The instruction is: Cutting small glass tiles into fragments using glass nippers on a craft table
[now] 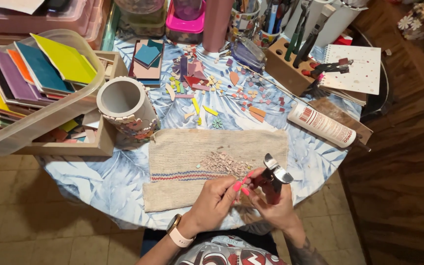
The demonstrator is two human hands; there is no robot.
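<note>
Right hand [277,203] gripped around red-handled tile nippers [273,177], left hand [217,200] pinching a small pink tile piece [245,179] at the nipper's wheels, both over a beige woven cloth [182,162] holding a heap of pink chips [224,163], mosaic-covered cylinder [127,109] beyond, blue leaf-print tabletop [99,179].

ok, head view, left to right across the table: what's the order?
Clear bin of coloured tiles → white cylinder with mosaic pieces → woven cloth with pile of pinkish chips → left hand → right hand holding nippers → white glue bottle → spiral notebook.
</note>
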